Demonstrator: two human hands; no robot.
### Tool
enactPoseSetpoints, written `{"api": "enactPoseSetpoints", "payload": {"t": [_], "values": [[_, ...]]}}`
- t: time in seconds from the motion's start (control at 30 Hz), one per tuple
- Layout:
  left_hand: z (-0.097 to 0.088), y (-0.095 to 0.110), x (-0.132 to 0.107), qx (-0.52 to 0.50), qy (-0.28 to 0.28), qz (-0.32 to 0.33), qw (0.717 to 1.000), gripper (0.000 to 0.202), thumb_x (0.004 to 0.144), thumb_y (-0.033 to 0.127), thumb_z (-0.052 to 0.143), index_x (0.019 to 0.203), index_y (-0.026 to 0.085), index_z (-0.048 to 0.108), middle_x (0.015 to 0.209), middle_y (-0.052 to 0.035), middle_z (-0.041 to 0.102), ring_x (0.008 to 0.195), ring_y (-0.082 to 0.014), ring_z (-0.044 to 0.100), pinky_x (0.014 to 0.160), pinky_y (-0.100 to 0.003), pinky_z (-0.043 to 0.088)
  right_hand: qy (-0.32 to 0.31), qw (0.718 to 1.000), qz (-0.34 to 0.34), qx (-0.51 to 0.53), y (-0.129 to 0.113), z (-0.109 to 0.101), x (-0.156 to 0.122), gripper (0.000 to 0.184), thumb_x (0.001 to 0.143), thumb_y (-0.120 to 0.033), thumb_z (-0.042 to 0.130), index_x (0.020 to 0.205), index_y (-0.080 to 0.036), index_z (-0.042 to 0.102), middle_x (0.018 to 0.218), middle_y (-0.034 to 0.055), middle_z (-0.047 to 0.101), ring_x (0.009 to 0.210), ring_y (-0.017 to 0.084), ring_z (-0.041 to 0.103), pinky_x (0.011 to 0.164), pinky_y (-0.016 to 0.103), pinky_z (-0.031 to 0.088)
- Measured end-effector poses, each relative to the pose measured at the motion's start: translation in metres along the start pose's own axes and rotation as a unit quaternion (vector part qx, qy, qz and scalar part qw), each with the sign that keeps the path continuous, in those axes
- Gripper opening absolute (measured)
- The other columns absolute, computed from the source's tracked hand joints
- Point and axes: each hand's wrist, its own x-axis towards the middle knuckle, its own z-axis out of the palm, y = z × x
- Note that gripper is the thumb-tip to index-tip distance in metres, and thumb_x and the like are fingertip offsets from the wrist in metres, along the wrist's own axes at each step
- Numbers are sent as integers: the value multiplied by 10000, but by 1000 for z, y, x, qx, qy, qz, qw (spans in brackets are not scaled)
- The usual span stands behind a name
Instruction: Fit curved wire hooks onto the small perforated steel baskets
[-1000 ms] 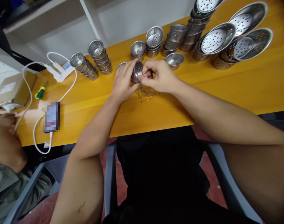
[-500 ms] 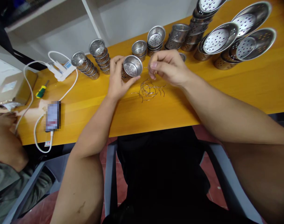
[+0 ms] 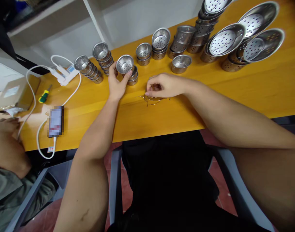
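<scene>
My left hand [image 3: 117,82] grips a perforated metal cup [image 3: 125,65] by its side, fingers behind and thumb in front. The cup is tilted with its mouth toward me, over a short stack of like cups [image 3: 133,79]. My right hand [image 3: 163,85] rests low over a loose pile of thin curved wires [image 3: 155,102]. Its fingers are curled and pinched at the pile, and what lies between them is hidden. A single shallow metal cup [image 3: 181,64] stands just beyond my right hand.
Several stacks of perforated cups [image 3: 159,45] line the back of the wooden table [image 3: 96,111], with wide-mouthed ones [image 3: 227,40] at right. On the left are a power strip [image 3: 68,75], screwdriver [image 3: 44,94], phone [image 3: 55,121], cardboard box [image 3: 15,88] and another person's arm [image 3: 8,145].
My left hand has carried the cup leftward, over the short stack. My right hand has come down and toward me onto the wires, uncovering the shallow cup behind it.
</scene>
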Motion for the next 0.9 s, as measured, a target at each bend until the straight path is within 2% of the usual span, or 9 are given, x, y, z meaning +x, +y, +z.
{"api": "enactPoseSetpoints", "payload": {"t": [0.1,0.2,0.3,0.47,0.53,0.63,0.77,0.83,0.9], "values": [[8,-14,3,-11,-9,-14,1000,1270,866,1263,763,1705,313,673,1736,-203,791,1693,-437,776,1545,-710,571,21,1000,3,-3,4,1,1,343,1090,-546,977,983,-270,803,896,13,749,790,225,645,771,400,491],[9,-22,3,-4,-42,-10,999,1204,931,1209,775,1717,302,681,1738,-214,800,1709,-438,764,1555,-724,556,18,1000,10,-4,7,2,2,348,1090,-575,963,996,-276,811,873,9,745,790,229,645,756,399,489],[5,-20,2,6,-62,1,998,1133,987,1159,774,1735,314,679,1748,-214,805,1707,-431,767,1560,-730,550,7,1000,12,-1,8,3,2,350,1099,-598,931,1012,-277,822,849,5,754,769,229,648,740,400,490],[2,-8,4,-6,-83,3,996,1128,975,1175,756,1712,324,691,1692,-212,839,1641,-440,818,1533,-752,572,11,1000,10,-5,9,7,3,357,1103,-615,908,1026,-279,815,850,8,758,755,235,645,751,417,503],[6,-9,4,-11,-88,4,996,1152,958,1203,729,1718,338,675,1701,-210,831,1641,-440,821,1523,-749,582,30,999,11,-16,10,6,4,347,1108,-609,909,1038,-283,811,878,24,775,788,255,658,776,432,527],[10,-11,0,-13,-81,-2,997,1216,929,1240,702,1739,335,633,1724,-224,809,1662,-445,812,1522,-744,584,107,992,30,-68,4,-4,1,323,1146,-556,911,1050,-278,778,1019,88,821,896,300,695,895,479,586],[7,0,-10,-3,-75,2,997,1361,923,1224,739,1919,343,448,1928,-268,656,1837,-457,681,1591,-734,513,190,950,151,-197,-17,-34,-12,59,1213,-233,718,1195,-239,774,1432,256,845,1228,386,779,1187,534,577],[3,10,-12,5,-75,17,997,1392,961,1182,758,2013,387,311,2040,-256,535,1969,-461,527,1653,-741,421,199,914,243,-255,-25,-49,-19,232,1218,-206,693,1401,-186,833,1642,322,789,1458,462,774,1260,556,558],[0,19,-12,18,-59,33,998,1395,998,1149,759,2056,419,215,2103,-234,445,2045,-462,392,1696,-747,334,165,882,332,-290,-23,-59,-24,413,1221,-233,736,1606,-124,840,1771,373,724,1542,514,774,1204,550,573]]}}
